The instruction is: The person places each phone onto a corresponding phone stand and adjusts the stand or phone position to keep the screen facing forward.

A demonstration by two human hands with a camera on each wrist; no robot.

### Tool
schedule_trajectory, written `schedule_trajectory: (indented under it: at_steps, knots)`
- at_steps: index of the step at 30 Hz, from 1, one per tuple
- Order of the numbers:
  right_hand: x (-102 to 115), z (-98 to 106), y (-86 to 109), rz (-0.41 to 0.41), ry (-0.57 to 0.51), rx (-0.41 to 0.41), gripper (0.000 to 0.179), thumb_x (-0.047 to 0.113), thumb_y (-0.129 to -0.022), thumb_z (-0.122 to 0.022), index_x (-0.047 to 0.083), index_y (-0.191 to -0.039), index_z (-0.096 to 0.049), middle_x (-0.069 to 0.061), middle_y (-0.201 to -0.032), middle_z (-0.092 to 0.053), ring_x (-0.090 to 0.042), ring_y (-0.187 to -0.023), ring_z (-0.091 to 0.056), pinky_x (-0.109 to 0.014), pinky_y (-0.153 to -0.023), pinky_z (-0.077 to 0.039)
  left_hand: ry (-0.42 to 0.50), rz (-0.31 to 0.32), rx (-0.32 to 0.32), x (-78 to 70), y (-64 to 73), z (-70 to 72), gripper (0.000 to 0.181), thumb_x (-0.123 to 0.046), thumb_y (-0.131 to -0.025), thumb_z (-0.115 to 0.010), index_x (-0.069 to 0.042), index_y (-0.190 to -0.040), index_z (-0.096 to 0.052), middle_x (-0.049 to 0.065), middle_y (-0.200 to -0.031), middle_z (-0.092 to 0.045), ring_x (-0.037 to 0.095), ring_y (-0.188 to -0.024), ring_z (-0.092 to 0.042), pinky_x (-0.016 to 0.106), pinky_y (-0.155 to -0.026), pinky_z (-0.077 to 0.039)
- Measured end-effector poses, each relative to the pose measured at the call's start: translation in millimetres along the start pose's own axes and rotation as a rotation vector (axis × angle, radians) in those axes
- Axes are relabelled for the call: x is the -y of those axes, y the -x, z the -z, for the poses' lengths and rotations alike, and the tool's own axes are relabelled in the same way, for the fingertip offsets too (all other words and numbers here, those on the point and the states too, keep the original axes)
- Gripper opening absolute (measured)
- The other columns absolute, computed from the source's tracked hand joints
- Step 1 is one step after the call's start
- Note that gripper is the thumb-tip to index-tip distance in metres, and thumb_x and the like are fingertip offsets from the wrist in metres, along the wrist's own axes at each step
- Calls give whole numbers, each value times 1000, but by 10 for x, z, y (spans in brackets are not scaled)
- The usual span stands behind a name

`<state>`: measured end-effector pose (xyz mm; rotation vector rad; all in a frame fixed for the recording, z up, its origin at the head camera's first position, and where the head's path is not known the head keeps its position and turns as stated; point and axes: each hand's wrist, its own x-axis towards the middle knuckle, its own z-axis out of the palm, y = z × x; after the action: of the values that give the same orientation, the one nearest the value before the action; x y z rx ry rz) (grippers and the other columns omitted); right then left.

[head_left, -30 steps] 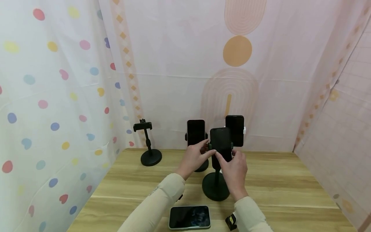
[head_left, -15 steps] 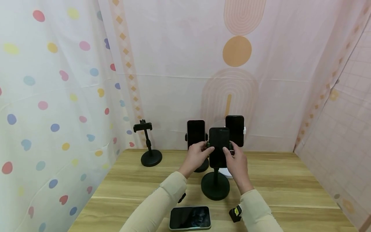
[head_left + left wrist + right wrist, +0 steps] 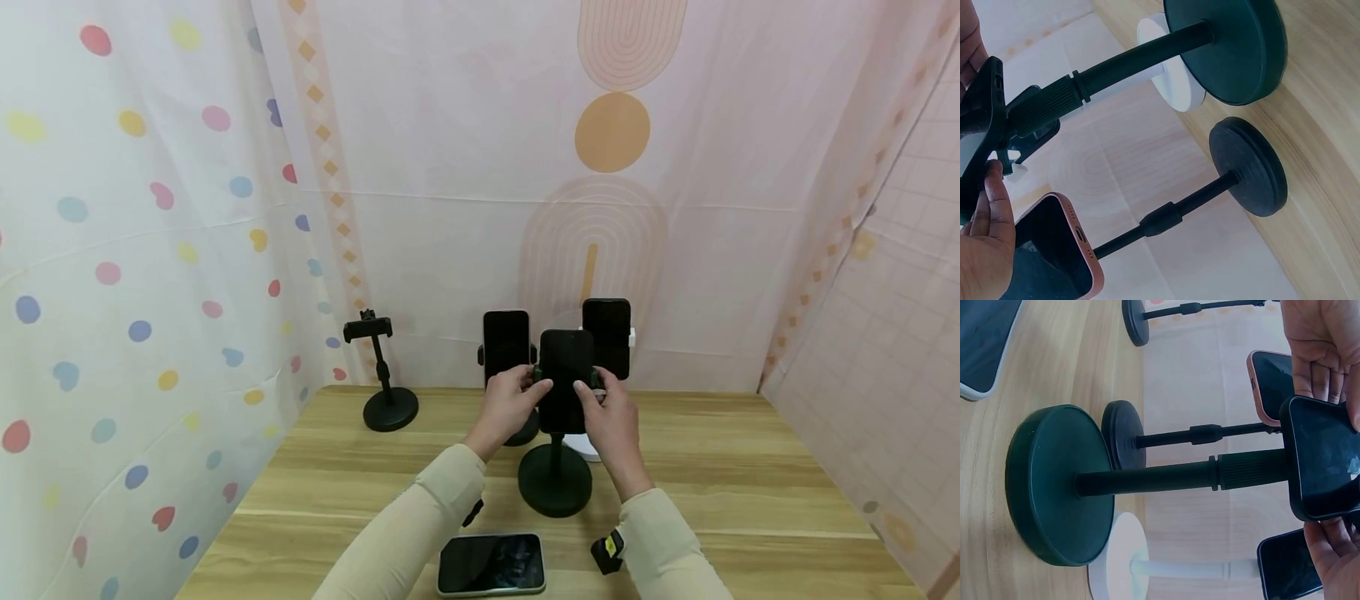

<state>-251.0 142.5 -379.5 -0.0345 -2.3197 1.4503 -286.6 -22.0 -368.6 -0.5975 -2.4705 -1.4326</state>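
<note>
Nearest the person, a smartphone [image 3: 491, 564] lies flat on the wooden table [image 3: 712, 467], long axis crosswise. Beyond it, a black smartphone [image 3: 566, 382] stands upright, long axis near vertical, at the head of a dark-green phone stand [image 3: 555, 481]. It sits directly between left hand [image 3: 506, 410] and right hand [image 3: 613, 418], neither clearly nearer. Both hands are closed on its long sides, thumbs on the front, other fingers at the edges and partly hidden. Clamp pressure cannot be told. Behind stand a black phone stand [image 3: 526, 429] and a white phone stand [image 3: 583, 448], each bearing a phone.
</note>
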Motion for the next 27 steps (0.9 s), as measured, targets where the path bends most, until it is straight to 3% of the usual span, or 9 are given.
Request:
schedule_trajectory:
  at_steps: [5, 15, 23, 27]
  knots:
    - [5, -8, 3, -4, 3, -2, 50, 26, -103, -57, -2, -143, -46, -24, -129, -58, -35, -104, -62, -51, -83, -53, -3, -25, -8, 20, 8, 4, 32, -25, -100, -62, 3, -116, -66, 11, -97, -73, 16, -83, -69, 33, -71, -57]
    - [-13, -13, 16, 12, 6, -12, 52, 29, -102, -58, -1, -143, -48, -23, -132, -57, -33, -102, -63, -49, -81, -54, 23, 30, 11, 40, 37, 10, 46, -32, -100, -62, 2, -131, -60, 16, -117, -69, 26, -105, -67, 43, -88, -55]
    - [-43, -26, 40, -21, -8, -20, 48, 29, -102, -58, 0, -140, -52, -20, -128, -60, -31, -99, -63, -47, -80, -55, 29, 33, 23, 87, 66, 5, 50, -38, -100, -61, 1, -130, -62, 10, -103, -71, 19, -88, -68, 38, -79, -57]
    - [-78, -34, 53, -7, 8, -25, 45, 30, -102, -58, 0, -136, -56, -20, -125, -61, -32, -98, -63, -48, -80, -54, 17, 34, 26, 123, 90, 4, 50, -40, -99, -61, 1, -129, -63, 7, -100, -71, 17, -87, -67, 38, -80, -56]
